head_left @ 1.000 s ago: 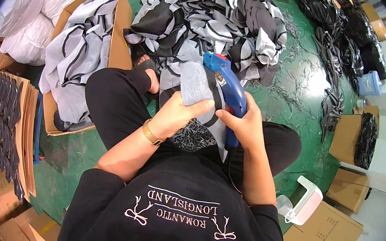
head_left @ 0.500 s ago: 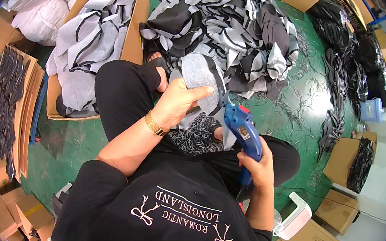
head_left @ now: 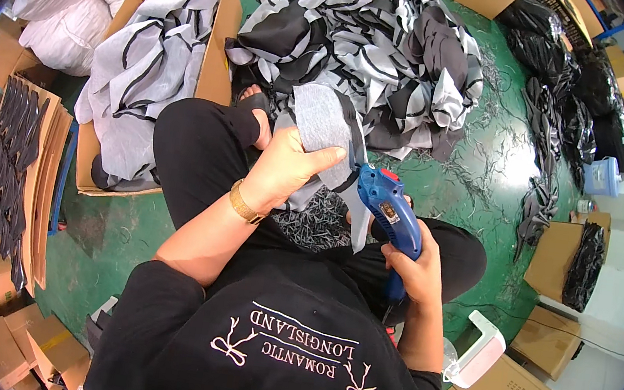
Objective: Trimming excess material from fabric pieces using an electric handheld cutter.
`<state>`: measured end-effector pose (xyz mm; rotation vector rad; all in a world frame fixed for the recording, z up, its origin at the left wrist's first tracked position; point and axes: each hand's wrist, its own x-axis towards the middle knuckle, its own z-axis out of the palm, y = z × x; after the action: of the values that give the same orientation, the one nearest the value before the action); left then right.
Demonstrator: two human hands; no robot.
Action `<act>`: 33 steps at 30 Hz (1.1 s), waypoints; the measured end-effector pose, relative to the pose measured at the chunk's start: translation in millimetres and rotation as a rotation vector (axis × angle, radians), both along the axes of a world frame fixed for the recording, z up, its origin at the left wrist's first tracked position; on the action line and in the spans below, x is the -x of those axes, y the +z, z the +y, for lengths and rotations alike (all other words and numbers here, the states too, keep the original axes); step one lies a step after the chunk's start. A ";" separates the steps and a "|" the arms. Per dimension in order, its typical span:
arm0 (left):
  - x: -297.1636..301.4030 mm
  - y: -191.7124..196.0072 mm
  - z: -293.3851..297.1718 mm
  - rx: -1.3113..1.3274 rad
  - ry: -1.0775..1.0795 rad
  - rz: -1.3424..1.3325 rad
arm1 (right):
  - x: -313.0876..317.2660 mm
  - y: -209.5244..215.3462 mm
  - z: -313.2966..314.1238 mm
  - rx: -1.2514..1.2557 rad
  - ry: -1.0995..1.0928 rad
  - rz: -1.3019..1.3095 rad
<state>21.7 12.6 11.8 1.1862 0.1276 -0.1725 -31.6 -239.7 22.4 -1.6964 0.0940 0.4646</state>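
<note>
My left hand (head_left: 288, 167) pinches a grey fabric piece (head_left: 320, 114) with a black edge band, thumb lying on top. The cloth hangs between my knees, its lower tip pointing down. My right hand (head_left: 416, 266) wraps round the handle of blue electric scissors (head_left: 389, 204) with a red button. Their cutting head touches the right edge of the fabric near my left thumb; the blades are mostly hidden by cloth. Below, between my legs, lies a heap of thin grey trimmings (head_left: 316, 223).
A big pile of grey and black fabric pieces (head_left: 361, 45) lies ahead on the green floor. To the left, a cardboard box (head_left: 226, 36) holds more pieces. Black plastic bags (head_left: 547, 60) line the right side. A white device (head_left: 478, 352) stands near my right elbow.
The electric scissors have shifted slightly left and down, their head now against the fabric edge. The fabric's lower end now hangs left of the scissors. My left hand has barely moved.
</note>
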 end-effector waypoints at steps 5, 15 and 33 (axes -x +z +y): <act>0.4 -3.8 -1.1 -0.045 -0.029 -0.055 | 0.4 1.2 -2.6 -0.004 0.003 -0.015; 3.5 -3.3 -0.9 -0.117 -0.085 -0.108 | 0.4 3.4 -2.4 0.054 0.004 -0.035; 6.3 -11.7 -0.4 -0.118 -0.265 -0.127 | -35.9 10.5 19.3 -0.331 -0.145 -0.032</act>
<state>15.4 12.2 0.1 1.3257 -0.1336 -0.3251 4.3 -220.3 32.9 -1.3612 0.1093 0.3243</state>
